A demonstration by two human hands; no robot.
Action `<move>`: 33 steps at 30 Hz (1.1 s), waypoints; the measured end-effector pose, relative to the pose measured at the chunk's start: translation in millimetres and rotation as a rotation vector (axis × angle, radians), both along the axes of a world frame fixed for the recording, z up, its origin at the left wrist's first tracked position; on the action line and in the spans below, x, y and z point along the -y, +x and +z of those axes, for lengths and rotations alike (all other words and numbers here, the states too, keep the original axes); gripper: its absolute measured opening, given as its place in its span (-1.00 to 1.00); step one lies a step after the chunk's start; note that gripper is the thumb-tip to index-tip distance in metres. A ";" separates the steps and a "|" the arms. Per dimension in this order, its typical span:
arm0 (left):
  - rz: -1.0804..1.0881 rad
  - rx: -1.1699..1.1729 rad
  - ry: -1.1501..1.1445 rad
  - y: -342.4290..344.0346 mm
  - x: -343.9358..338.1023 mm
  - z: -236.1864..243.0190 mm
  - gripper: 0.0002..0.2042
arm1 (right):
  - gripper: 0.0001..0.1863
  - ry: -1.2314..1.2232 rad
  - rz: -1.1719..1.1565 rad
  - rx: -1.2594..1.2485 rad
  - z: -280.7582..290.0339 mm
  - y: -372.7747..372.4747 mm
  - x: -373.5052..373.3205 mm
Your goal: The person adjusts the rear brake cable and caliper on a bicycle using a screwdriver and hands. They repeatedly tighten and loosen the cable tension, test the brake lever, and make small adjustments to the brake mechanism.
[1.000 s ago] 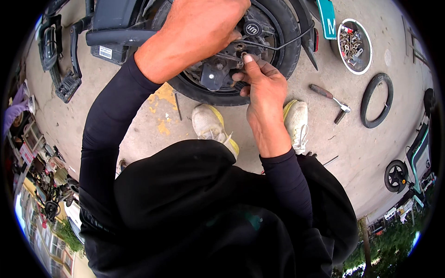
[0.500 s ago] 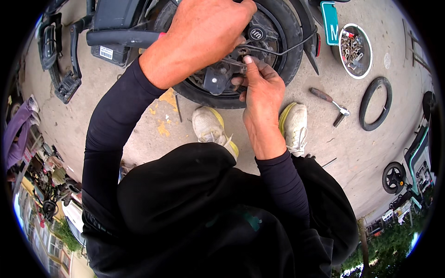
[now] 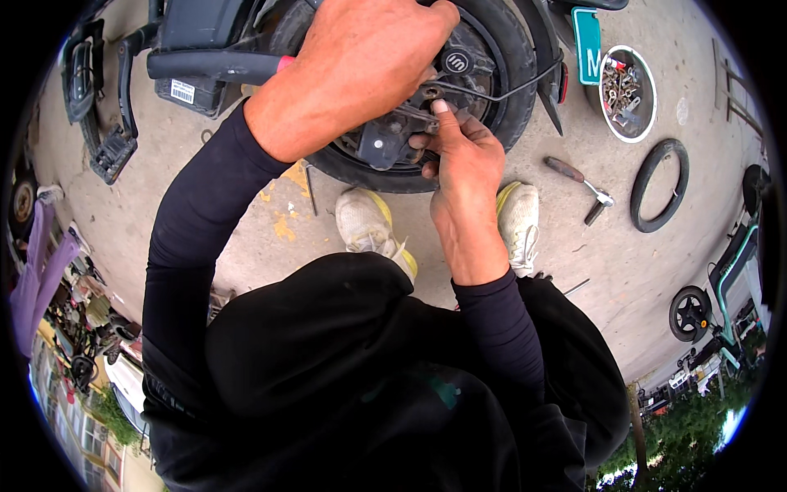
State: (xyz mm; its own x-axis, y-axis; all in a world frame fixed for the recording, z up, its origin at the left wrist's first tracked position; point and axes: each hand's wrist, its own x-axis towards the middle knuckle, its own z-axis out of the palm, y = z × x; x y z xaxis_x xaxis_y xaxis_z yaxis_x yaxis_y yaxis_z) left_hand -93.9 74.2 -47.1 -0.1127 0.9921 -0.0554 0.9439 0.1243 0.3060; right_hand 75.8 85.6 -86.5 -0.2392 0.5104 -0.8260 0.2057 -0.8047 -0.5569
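Observation:
The rear wheel (image 3: 515, 78) of a scooter stands at the top, with a dark hub and a rod or cable (image 3: 484, 94) curving past it. My left hand (image 3: 369, 61) is closed with its back toward me, over the near side of the wheel. Whatever its curled fingers hold is hidden. Lower and to the right, my right hand (image 3: 467, 160) pinches a small metal part (image 3: 428, 121) at the hub between thumb and fingers. Beside those fingertips sits a dark rectangular block (image 3: 379, 145) with a bright bolt head.
A ratchet wrench (image 3: 580, 182) lies on the concrete, right of my shoes (image 3: 518, 221). Farther right are a black rubber ring (image 3: 660, 184) and a white-rimmed bowl (image 3: 653, 102) of bolts and small parts. A thin rod (image 3: 311, 189) lies near the tyre. Purple trouser legs (image 3: 41, 275) show far left.
Both hands hold nearly the same places at the wheel. The view has shifted slightly, and the person in purple trousers at the far left has moved.

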 end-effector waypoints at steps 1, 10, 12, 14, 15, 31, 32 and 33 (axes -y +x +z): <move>0.000 0.002 -0.007 0.4 -0.8 0.6 -0.77 | -0.72 -0.004 -0.002 -0.003 0.5 0.1 -0.7; -0.006 -0.026 -0.018 -0.5 -0.1 1.3 -0.76 | -0.76 -0.049 -0.041 -0.059 2.2 0.9 -0.1; -0.007 -0.031 -0.024 -0.1 -0.2 1.0 -0.76 | -0.76 -0.055 -0.051 -0.069 2.6 1.1 0.1; -0.007 -0.019 -0.017 -0.1 -0.3 2.6 -0.76 | -0.75 -0.062 -0.054 -0.074 2.6 1.4 -0.3; -0.008 -0.005 -0.008 -0.3 -0.3 5.2 -0.76 | -0.75 -0.066 -0.052 -0.074 2.2 1.5 -1.0; -0.024 -0.023 -0.024 -2.2 -1.6 3.1 -0.76 | -0.76 -0.075 -0.058 -0.115 -4.3 2.8 -2.6; -0.025 -0.022 -0.029 -2.2 -1.9 3.4 -0.76 | -0.76 -0.073 -0.061 -0.113 -4.4 2.5 -2.3; -0.025 -0.020 -0.035 -2.1 -2.2 3.6 -0.76 | -0.76 -0.072 -0.064 -0.112 -4.6 2.2 -2.0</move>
State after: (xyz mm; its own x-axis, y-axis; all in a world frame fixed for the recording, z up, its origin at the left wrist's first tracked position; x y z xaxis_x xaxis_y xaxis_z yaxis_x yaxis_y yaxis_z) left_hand -96.1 76.5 -43.5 -0.0893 0.9921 -0.0878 0.9528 0.1107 0.2826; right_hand 77.9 87.6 -91.1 -0.3009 0.4682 -0.8308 0.0929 -0.8526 -0.5142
